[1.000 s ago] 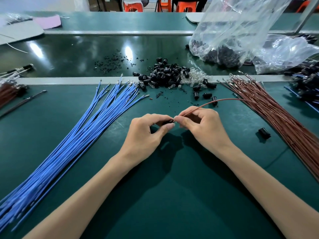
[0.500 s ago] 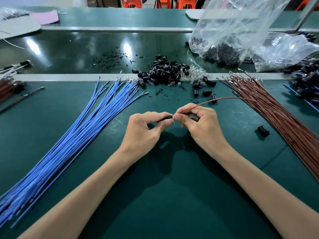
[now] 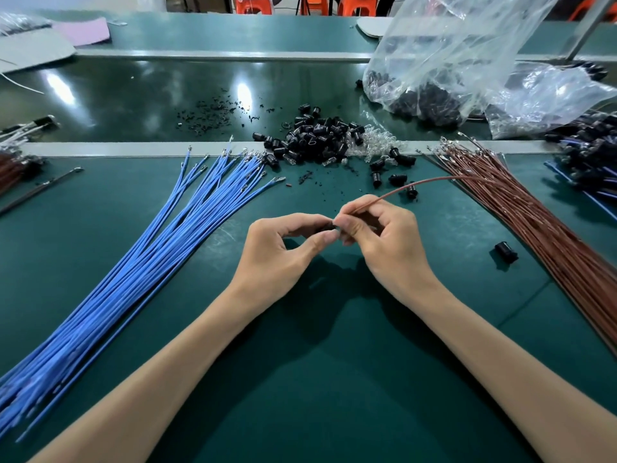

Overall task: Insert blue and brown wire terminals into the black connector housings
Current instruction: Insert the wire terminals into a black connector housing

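Note:
My left hand [image 3: 283, 252] pinches a small black connector housing [image 3: 326, 227] between thumb and fingers, mostly hidden by them. My right hand [image 3: 380, 242] pinches the end of one brown wire [image 3: 417, 184] right at the housing; the wire arcs up and right toward the brown bundle. A fan of blue wires [image 3: 150, 262] lies on the left of the green mat, a bundle of brown wires [image 3: 541, 228] on the right. A pile of black housings [image 3: 317, 138] sits beyond my hands.
One loose housing [image 3: 505, 251] lies right of my right hand, a few more [image 3: 397, 178] just beyond it. Clear plastic bags [image 3: 450, 61] with black parts stand at the back right. Finished wires lie at the far right [image 3: 591, 162] and far left [image 3: 16, 162] edges.
Both hands have stayed together over the mat's middle, shifting very slightly up; the right fingers have closed in tighter against the housing with the brown wire end.

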`<state>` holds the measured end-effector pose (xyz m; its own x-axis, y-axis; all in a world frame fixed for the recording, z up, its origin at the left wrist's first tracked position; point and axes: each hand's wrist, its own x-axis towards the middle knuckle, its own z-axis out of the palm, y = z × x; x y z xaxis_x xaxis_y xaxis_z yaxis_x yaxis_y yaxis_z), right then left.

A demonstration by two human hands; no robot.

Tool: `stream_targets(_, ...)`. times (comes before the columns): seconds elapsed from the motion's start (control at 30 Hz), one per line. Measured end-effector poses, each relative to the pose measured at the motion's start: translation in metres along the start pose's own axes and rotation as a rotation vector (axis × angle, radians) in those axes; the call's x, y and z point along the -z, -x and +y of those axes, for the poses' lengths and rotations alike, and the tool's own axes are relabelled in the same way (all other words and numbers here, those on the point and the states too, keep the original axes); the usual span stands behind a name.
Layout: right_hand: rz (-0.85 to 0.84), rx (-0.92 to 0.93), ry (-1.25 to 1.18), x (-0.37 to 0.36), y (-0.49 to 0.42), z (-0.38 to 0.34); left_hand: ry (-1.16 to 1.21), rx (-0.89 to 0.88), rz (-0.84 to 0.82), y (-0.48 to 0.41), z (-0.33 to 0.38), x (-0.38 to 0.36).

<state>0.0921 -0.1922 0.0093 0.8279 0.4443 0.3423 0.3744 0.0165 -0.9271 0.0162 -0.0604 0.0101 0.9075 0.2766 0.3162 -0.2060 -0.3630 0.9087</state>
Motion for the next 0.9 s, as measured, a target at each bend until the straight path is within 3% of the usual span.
stream_targets(0.23, -0.102, -0.075, 0.037, 0.008, -0.002, -0.002, -0.029, 0.067, 0.031, -0.001, -0.004, 0.0)
stream_targets(0.33, -0.026, -0.124, -0.075, 0.012, -0.005, -0.002, -0.08, 0.081, 0.068, -0.002, -0.006, 0.0)
stream_targets(0.43, 0.034, -0.075, 0.017, 0.012, -0.006, 0.0, -0.181, 0.03, 0.086, 0.001, -0.005, -0.001)
stream_targets(0.63, -0.088, -0.029, 0.069, 0.007, -0.001, 0.002, -0.405, -0.087, 0.101, 0.001, -0.007, -0.002)
stream_targets(0.8, 0.08, -0.088, -0.103, 0.012, -0.006, 0.002, -0.472, -0.119, 0.125, 0.001, -0.008, -0.004)
stream_targets(0.9, -0.056, -0.072, 0.034, 0.009, -0.003, 0.005, -0.556, -0.17, 0.132, 0.003, -0.006, -0.006)
